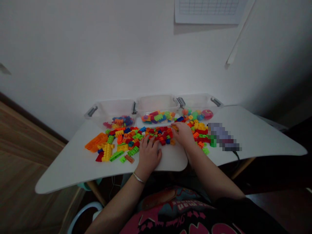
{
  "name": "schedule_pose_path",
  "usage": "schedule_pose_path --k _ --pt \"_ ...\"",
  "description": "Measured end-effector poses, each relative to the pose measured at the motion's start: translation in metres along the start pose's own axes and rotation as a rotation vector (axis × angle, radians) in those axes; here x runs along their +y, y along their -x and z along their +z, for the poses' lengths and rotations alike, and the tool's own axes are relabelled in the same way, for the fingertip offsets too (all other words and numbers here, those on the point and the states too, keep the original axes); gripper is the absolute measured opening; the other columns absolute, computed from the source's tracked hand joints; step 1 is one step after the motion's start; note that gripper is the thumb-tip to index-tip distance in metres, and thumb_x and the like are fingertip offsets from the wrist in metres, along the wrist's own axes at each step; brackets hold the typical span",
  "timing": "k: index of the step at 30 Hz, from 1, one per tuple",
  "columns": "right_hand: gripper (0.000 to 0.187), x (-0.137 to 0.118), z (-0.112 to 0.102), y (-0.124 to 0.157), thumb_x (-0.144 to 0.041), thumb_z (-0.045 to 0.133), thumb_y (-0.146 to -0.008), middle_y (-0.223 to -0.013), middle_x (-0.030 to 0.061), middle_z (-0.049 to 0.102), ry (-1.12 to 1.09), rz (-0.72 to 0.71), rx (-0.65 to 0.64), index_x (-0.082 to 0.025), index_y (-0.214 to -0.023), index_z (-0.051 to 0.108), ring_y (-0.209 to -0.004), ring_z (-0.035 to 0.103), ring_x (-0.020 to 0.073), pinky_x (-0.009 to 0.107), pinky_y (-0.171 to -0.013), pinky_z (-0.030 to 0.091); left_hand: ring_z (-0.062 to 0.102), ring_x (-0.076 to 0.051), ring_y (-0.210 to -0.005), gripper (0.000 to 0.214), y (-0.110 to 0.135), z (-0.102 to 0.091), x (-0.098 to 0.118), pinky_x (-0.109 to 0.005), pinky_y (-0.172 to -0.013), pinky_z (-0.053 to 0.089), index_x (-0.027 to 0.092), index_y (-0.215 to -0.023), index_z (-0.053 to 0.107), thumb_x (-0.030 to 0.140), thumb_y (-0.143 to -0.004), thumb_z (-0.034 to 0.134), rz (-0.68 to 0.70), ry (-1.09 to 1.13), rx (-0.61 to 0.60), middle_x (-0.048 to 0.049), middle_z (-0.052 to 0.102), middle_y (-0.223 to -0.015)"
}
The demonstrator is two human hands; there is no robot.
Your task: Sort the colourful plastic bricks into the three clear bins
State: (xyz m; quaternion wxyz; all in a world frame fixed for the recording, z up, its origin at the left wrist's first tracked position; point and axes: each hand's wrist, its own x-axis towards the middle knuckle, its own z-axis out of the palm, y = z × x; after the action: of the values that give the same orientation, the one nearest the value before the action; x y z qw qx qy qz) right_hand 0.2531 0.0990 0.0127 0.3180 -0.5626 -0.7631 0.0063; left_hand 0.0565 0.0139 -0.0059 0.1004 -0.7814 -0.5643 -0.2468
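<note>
Loose toy building bricks (122, 147) in many colours lie spread across the white table. My left hand (149, 152) rests palm down at the near edge of the pile, fingers apart, their tips touching bricks. Further right, my right hand (182, 132) has its thumb and fingers closed on a small orange-yellow brick (175, 128), partly hidden by the fingers. Red bricks (168, 133) lie between the two hands. A brown brick (129, 158) and a long green brick (117, 156) lie left of my left hand.
Three clear plastic bins stand against the wall: the left bin (114, 105) and middle bin (157, 101) hold bricks, the right bin (198, 100) round colourful pieces. A blurred-out object with a black cable (237, 157) lies at the right. The white table (73, 165) has a curved front edge.
</note>
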Motion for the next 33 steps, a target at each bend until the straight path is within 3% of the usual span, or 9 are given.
schedule_pose_path --k 4,9,19,25,33 --pt "0.032 0.026 -0.021 0.003 -0.027 0.055 -0.087 -0.113 0.0165 0.069 0.304 0.179 -0.027 -0.013 -0.112 0.069 -0.107 0.058 0.0321 0.044 -0.093 0.042 0.042 -0.036 -0.135 0.034 0.001 -0.002 0.001 -0.057 -0.117 0.028 0.020 -0.117 0.067 0.026 -0.085 0.056 0.001 0.003 0.011 -0.0089 0.062 -0.134" --pt "0.033 0.039 -0.018 0.011 -0.032 0.056 -0.086 -0.112 0.0171 0.067 0.415 0.218 -0.068 -0.014 -0.108 0.072 -0.105 0.056 0.0326 0.044 -0.090 0.042 0.042 -0.036 -0.135 0.030 0.001 -0.002 0.002 -0.058 -0.117 0.027 0.021 -0.113 0.069 0.025 -0.085 0.056 0.000 -0.003 0.006 -0.0077 0.063 -0.132" --pt "0.038 0.038 -0.010 0.009 -0.031 0.058 -0.080 -0.113 0.0190 0.067 0.442 0.252 -0.064 -0.011 -0.111 0.068 -0.109 0.054 0.0353 0.046 -0.091 0.040 0.047 -0.036 -0.130 0.028 0.000 -0.003 0.001 -0.060 -0.116 0.029 0.022 -0.110 0.070 0.026 -0.085 0.057 -0.001 0.002 0.006 -0.0073 0.065 -0.128" --pt "0.032 0.043 -0.008 0.010 -0.030 0.059 -0.078 -0.105 0.0150 0.068 0.408 0.232 -0.054 -0.014 -0.104 0.066 -0.103 0.056 0.0325 0.044 -0.091 0.040 0.047 -0.036 -0.129 0.027 0.000 -0.002 0.000 -0.060 -0.115 0.029 0.023 -0.109 0.071 0.026 -0.086 0.056 0.009 0.002 0.005 -0.0071 0.065 -0.128" --pt "0.035 0.045 -0.007 0.011 -0.015 0.056 -0.073 -0.110 0.0134 0.059 0.203 0.165 0.085 -0.015 -0.108 0.061 -0.104 0.055 0.0283 0.039 -0.092 0.043 0.048 -0.035 -0.128 0.027 0.001 -0.002 0.000 -0.060 -0.115 0.029 0.024 -0.108 0.072 0.026 -0.085 0.058 0.002 0.008 0.002 -0.0071 0.065 -0.128"
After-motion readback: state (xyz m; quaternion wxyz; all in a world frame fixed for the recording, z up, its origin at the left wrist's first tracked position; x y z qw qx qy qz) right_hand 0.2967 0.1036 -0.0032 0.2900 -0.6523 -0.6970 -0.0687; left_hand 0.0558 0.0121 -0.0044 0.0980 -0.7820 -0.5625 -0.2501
